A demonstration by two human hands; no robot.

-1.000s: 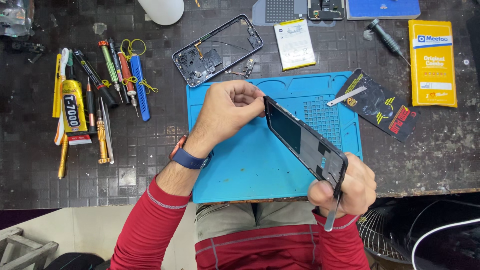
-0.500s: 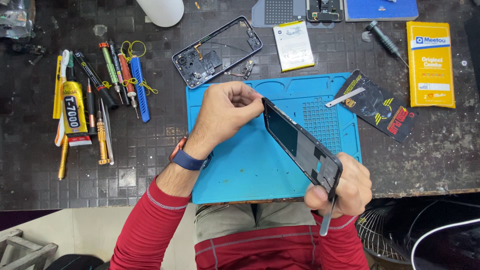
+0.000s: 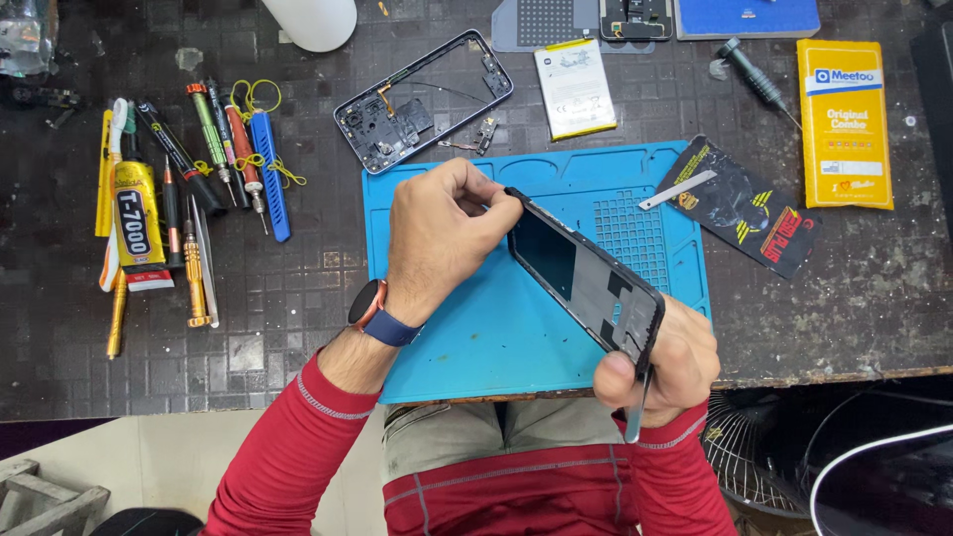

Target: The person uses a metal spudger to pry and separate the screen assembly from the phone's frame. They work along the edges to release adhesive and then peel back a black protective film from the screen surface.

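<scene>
Over the blue mat (image 3: pixel 467 337), held tilted above its near-right part: a dark phone frame (image 3: pixel 586 281), long axis running from mat centre toward the near-right corner. Left hand (image 3: pixel 442 238) pinching the frame's far upper corner, fingertips (image 3: pixel 493 210) closed on the edge, wrist with a blue-strapped watch (image 3: pixel 377 313) lying over the mat's left half. Right hand (image 3: pixel 660 362) closed around the frame's near lower end, just past the mat's near edge and at the lip of the desk (image 3: pixel 288 337); a thin metal tool (image 3: pixel 635 412) also clamped in that grip, pointing down off the desk edge.

Left half of the mat bare beneath the forearm; far strip of the mat open too. Beyond the mat's far-left corner, just clear of its edge: a second, stripped phone housing (image 3: pixel 422 99), lying aslant. Beyond the far edge, near the middle: a white battery (image 3: pixel 574 87). Overlapping the mat's far-right corner: a black packet (image 3: pixel 740 208) with a flat metal strip (image 3: pixel 677 190) on top. Well right of the mat: a yellow box (image 3: pixel 844 124). Well left of the mat, across an open band of tiled desk: a row of screwdrivers (image 3: pixel 213 149) and a glue tube (image 3: pixel 136 223). Below the mat's near-right corner, off the desk: a wire fan guard (image 3: pixel 740 452).
</scene>
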